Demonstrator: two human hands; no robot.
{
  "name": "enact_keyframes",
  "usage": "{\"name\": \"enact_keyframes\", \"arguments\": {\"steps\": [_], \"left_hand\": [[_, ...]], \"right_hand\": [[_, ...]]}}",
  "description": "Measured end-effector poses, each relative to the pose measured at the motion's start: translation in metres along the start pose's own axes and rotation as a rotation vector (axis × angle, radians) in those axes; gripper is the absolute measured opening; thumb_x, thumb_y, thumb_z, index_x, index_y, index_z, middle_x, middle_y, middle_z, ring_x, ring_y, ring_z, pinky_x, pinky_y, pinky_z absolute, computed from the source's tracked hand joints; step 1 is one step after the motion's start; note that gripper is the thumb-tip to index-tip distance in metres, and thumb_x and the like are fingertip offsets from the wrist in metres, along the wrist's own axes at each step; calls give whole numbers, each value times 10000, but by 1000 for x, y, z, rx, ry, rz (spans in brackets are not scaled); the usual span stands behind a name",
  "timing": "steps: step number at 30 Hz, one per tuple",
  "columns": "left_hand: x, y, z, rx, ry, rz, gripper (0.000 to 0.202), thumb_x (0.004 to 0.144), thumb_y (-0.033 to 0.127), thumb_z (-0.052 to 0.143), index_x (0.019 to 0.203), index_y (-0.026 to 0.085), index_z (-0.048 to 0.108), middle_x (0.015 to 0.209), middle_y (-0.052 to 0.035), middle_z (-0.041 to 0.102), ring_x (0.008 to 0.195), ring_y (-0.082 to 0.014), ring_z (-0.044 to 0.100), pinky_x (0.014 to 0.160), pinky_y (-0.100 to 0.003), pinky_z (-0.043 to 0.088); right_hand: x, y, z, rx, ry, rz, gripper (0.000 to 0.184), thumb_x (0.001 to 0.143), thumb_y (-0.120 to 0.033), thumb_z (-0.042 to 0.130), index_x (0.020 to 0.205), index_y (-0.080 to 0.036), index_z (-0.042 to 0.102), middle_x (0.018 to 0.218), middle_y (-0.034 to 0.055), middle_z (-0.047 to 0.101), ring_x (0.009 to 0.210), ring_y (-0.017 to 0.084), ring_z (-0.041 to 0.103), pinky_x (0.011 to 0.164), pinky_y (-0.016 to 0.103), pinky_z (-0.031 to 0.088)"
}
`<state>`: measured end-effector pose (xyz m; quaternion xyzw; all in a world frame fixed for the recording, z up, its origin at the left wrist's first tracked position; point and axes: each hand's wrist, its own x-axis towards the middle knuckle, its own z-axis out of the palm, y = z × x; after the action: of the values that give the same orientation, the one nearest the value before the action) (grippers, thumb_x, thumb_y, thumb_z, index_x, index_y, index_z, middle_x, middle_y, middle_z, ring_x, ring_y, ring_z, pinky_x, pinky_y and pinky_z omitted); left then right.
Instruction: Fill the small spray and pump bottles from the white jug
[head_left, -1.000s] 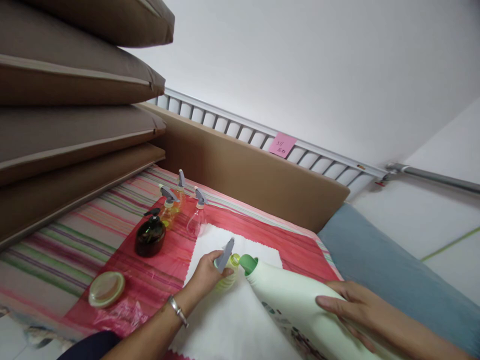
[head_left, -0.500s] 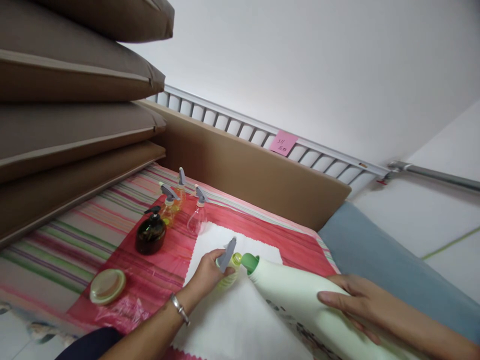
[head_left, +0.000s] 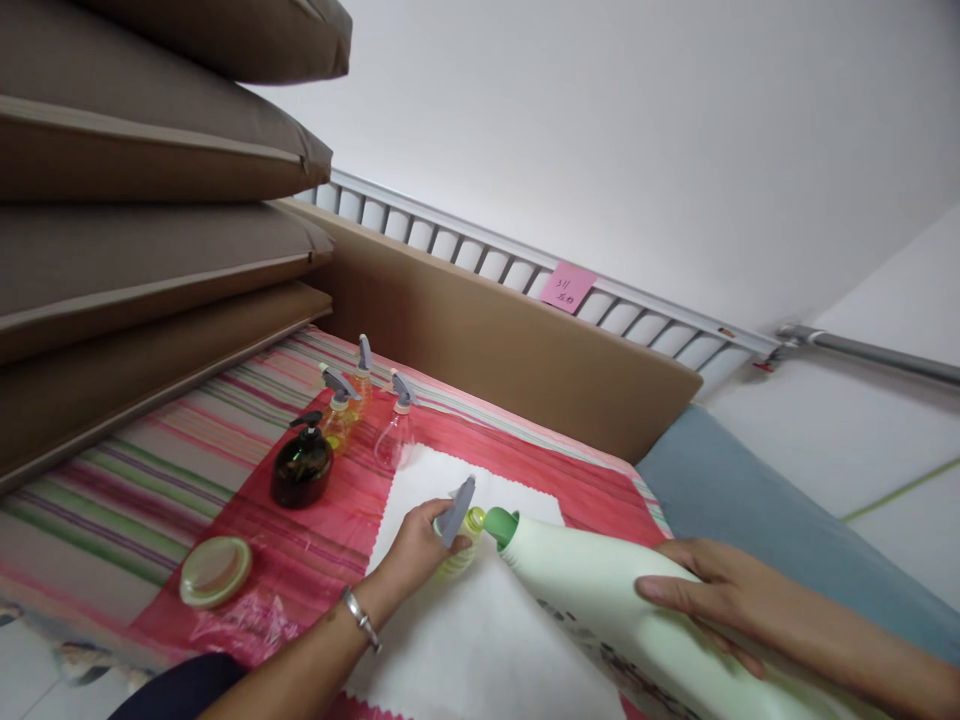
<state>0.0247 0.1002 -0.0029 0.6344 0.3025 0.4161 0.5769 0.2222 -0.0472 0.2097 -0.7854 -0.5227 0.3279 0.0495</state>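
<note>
At the lower right of the frame, the right hand (head_left: 712, 600) grips the body of a large pale-green plastic detergent bottle (head_left: 600, 590), fingers spread over its upper side. The bottle is tilted, and its green spout (head_left: 499, 525) points left, just beside the open neck of a small yellow-green plastic spray bottle (head_left: 463, 540).

At lower centre, the left hand (head_left: 416, 550) is closed around the small bottle, also holding its grey trigger head (head_left: 455, 510). Both bottles sit above a white cloth with a zigzag edge (head_left: 465, 640), spread over a red striped plastic sheet (head_left: 315, 560).

At lower left, a round pale-green lid (head_left: 214, 571) lies on the sheet. Farther back stand a dark round pump bottle (head_left: 301, 465) and three clear spray bottles with grey triggers (head_left: 360, 405). Stacked brown cushions (head_left: 150, 200) fill the upper left.
</note>
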Motion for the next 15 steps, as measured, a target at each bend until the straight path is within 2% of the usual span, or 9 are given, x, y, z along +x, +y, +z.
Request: {"name": "enact_keyframes", "arguments": {"steps": [10, 15], "left_hand": [[-1, 3, 1, 4, -11, 9, 340, 613, 176, 724, 952, 166, 692, 963, -62, 713, 902, -232, 629, 821, -286, 451], [-1, 3, 1, 18, 1, 17, 348, 612, 173, 732, 958, 179, 694, 975, -55, 713, 907, -228, 630, 834, -285, 444]], "right_hand": [[1, -2, -4, -13, -36, 0, 390, 794, -521, 485, 670, -155, 540, 452, -46, 432, 364, 63, 365, 407, 189, 291], [2, -4, -5, -27, -45, 3, 417, 772, -556, 489, 688, -151, 541, 490, -39, 451, 372, 65, 379, 397, 189, 280]]}}
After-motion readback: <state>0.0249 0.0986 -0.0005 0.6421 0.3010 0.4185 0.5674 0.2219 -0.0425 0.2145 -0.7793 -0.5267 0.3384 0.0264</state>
